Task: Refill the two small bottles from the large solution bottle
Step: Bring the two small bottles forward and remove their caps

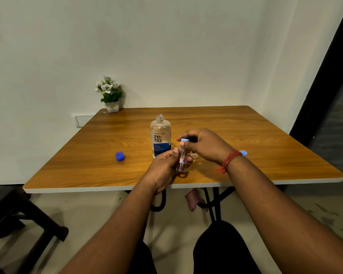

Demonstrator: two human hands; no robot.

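Note:
The large clear solution bottle [160,135], with a white and blue label, stands uncapped at the middle of the wooden table [246,139]. Its dark blue cap [120,156] lies to the left. My left hand [164,167] grips a small clear bottle [181,161] upright just in front of the large one. My right hand [204,145] pinches a light blue cap [185,140] at the top of that small bottle. Another light blue cap [243,153] shows behind my right wrist. A small clear piece [194,155] lies under my right hand; the second small bottle is not visible.
A small white pot of white flowers [110,95] stands at the table's back left corner. A dark bench [24,218] is on the floor at the left. A checked cloth [193,198] hangs under the table near its black legs.

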